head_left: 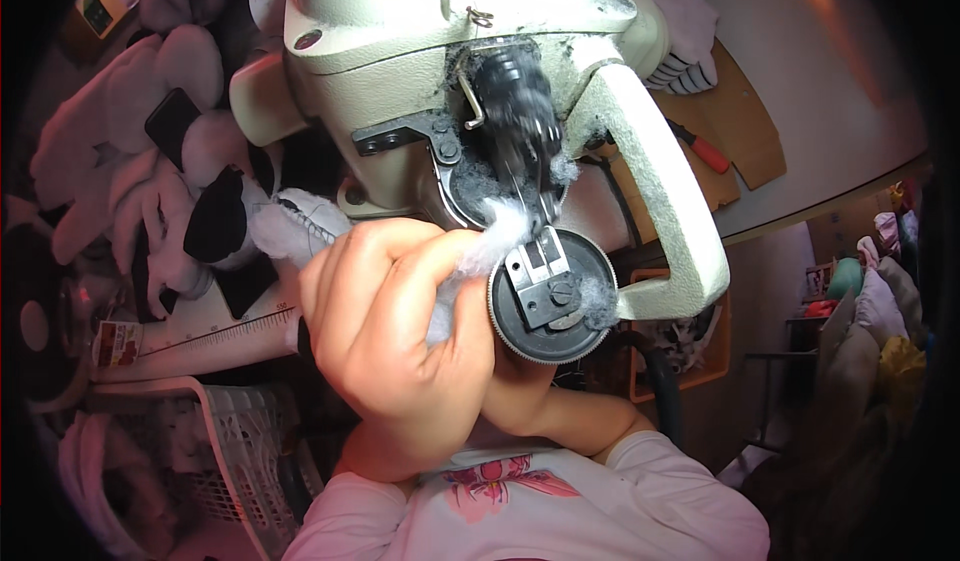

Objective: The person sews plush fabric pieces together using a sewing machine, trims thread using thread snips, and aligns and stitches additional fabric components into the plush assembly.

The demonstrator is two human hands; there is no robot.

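Note:
A cream-coloured sewing machine (390,71) with a black, blurred needle mechanism (515,111) stands in front of me. Below the needle is a round, toothed black feed disc (510,333) with a metal plate on it. White fluffy plush fabric (508,233) reaches the stitching point beside the disc's upper left. My left hand (395,336) is closed, pinching this plush between thumb and fingers just left of the disc. My right hand (522,386) comes in from the lower right and passes behind the left hand and disc. Its fingers are hidden.
White and black plush pieces (150,191) pile up at the left, above a ruler strip (220,339). A white plastic basket (215,401) stands lower left. Right of the machine's curved arm (660,181) lie cardboard (750,131) and a red-handled tool (706,153); an orange crate (722,346) is below.

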